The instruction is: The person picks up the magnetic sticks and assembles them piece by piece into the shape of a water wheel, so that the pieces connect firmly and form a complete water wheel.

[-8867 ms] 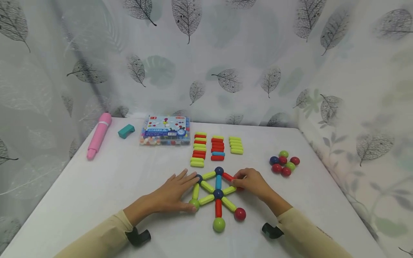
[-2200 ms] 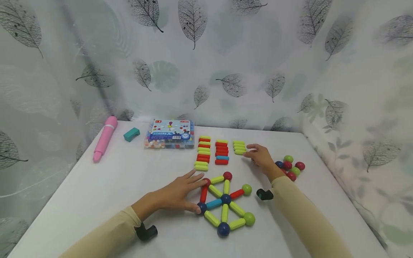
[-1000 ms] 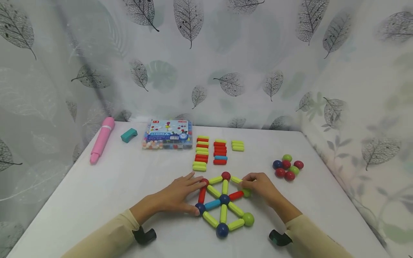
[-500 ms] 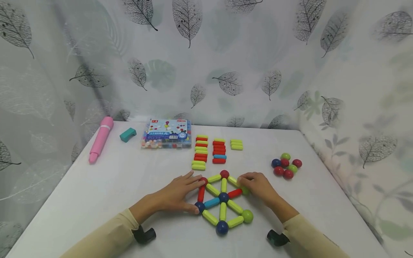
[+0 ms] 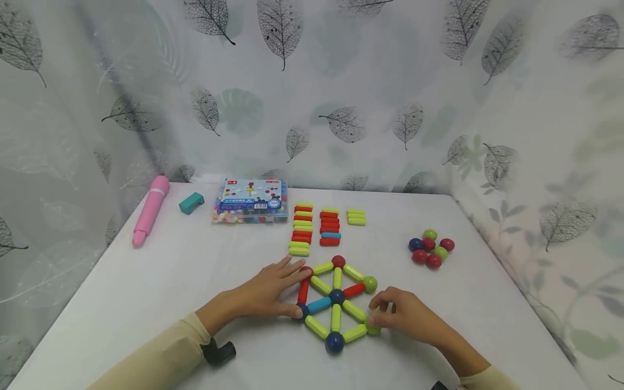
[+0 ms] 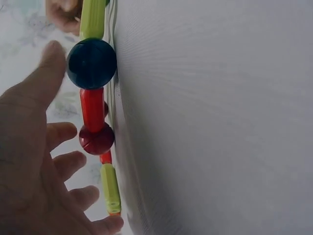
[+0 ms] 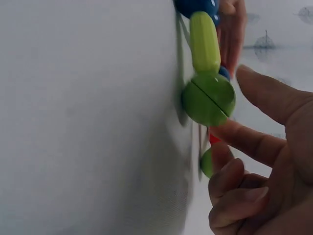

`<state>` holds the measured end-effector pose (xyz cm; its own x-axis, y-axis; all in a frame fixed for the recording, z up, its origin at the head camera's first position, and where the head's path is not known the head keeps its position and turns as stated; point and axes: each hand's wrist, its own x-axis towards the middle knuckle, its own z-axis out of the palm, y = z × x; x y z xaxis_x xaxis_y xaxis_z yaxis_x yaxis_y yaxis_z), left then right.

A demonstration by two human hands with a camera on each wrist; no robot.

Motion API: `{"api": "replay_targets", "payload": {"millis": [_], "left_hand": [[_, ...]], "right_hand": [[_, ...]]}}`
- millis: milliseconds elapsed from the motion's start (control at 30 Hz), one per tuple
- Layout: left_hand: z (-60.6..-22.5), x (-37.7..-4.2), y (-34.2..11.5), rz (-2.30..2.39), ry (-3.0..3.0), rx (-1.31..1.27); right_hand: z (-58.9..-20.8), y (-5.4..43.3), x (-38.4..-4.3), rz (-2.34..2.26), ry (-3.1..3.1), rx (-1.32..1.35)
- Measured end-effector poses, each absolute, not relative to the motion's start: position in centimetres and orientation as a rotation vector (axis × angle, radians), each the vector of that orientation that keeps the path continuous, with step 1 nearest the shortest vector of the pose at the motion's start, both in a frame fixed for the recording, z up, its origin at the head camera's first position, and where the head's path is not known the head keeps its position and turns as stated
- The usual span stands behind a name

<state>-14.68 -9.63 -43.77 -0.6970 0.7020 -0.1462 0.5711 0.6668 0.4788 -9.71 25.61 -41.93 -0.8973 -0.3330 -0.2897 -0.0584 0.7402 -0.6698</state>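
Okay, left hand (image 5: 263, 290): fingers spread at left red ball (image 5: 306, 268) and blue ball (image 5: 304, 307), contact unclear
Right hand (image 5: 407, 314): thumb and forefinger parted around near-right green ball (image 7: 206, 104), thumb just off it
Wheel frame (image 5: 337, 297): flat on table (image 5: 253, 357), between hands
Rod columns (image 5: 330, 229): far side

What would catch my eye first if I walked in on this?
Probably the colourful ball-and-rod wheel in the middle, its rim gapped between two green balls on the right. Next, the two hands: the left hand spread at the wheel's left edge, the right hand at the lower green ball. Farther back on the left, a bright pink tube-shaped object stands out against the white table.
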Motion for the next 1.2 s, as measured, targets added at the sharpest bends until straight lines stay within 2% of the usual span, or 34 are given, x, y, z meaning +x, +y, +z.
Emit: {"api": "replay_targets", "payload": {"millis": [167,300,500,833,933,1100,1200], "left_hand": [[-43.7,-14.8,-9.6,0.535,2.592,1.035],[-43.0,-14.4,-9.8,0.511,2.643,1.089],[-42.5,-13.1,-10.2,0.544,2.641,1.165],[-42.5,-11.3,-10.1,0.598,2.536,1.411],[-42.7,-11.0,-10.0,0.588,2.601,1.337],[-43.4,-11.2,-10.2,0.489,2.718,1.035],[-43.7,-11.5,-10.2,0.471,2.703,0.967]], "right_hand": [[-42.1,25.3,-9.0,-0.862,2.555,-0.396],[-42.2,25.9,-9.8,-0.878,2.574,-0.355],[-43.1,27.3,-12.9,-1.008,2.491,-0.252],[-43.1,26.8,-17.5,-1.09,2.38,-0.345],[-43.0,26.1,-19.0,-1.166,2.445,-0.285],[-43.9,23.7,-22.4,-1.273,2.54,-0.186],[-44.5,22.3,-23.9,-1.233,2.548,-0.178]]}}
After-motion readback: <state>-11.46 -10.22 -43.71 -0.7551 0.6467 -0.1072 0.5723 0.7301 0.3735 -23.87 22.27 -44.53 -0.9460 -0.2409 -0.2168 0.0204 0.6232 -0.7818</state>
